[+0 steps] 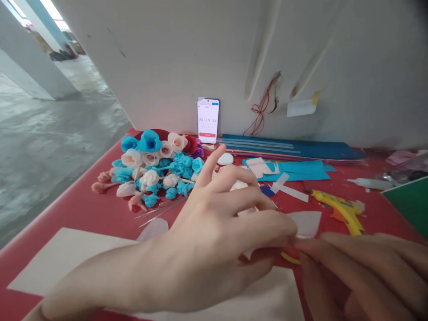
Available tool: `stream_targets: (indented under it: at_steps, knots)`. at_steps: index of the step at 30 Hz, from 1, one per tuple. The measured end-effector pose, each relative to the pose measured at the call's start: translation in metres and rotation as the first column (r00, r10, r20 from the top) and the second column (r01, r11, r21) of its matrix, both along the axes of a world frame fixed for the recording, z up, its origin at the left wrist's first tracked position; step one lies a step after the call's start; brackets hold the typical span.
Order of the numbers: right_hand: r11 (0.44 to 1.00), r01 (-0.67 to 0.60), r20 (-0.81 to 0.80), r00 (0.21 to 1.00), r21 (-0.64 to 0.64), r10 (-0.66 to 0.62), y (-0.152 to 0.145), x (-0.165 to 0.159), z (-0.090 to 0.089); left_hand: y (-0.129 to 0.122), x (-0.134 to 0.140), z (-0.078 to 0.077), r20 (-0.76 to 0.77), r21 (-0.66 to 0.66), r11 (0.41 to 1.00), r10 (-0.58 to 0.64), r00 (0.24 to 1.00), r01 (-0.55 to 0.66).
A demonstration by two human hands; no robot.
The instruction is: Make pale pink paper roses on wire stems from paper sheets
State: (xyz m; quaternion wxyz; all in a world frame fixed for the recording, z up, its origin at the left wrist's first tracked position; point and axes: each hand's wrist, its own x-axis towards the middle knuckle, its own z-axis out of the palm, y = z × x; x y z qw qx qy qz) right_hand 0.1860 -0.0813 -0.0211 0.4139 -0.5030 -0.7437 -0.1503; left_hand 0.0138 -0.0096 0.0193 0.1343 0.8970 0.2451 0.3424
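My left hand [217, 227] reaches across the middle of the view, its thumb and index finger pinched and its little finger raised. From the lower right comes my right hand [361, 272], slightly blurred, its fingertips closed and meeting those of the left. Between the two sets of fingertips a pale paper petal [306, 222] sticks up, its lower edge hidden by the fingers. Below the hands lies a large cream paper sheet [267, 294]. A loose pale petal [154, 229] rests left of my left wrist.
Blue, white and pink paper flowers [160, 169] are heaped at the back left. A phone [208, 120] showing a timer leans on the wall. A yellow glue gun [341, 209] lies at right, near blue paper strips [297, 170] and a green board [409, 207]. Another cream sheet [60, 258] lies left.
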Motion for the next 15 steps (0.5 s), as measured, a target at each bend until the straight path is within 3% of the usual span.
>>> stream_targets:
  at_steps: [9, 15]
  knots:
    - [0.999, -0.010, -0.020, 1.000, -0.053, 0.009, 0.003, -0.012, -0.004, 0.000, -0.001, -0.001, -0.028, 0.028, 1.000, -0.011, 1.000, 0.012]
    - [0.998, 0.021, -0.036, 0.999, -0.057, -0.023, -0.010, 0.020, -0.019, -0.003, 0.000, -0.002, -0.024, 0.066, 0.998, 0.017, 1.000, -0.015]
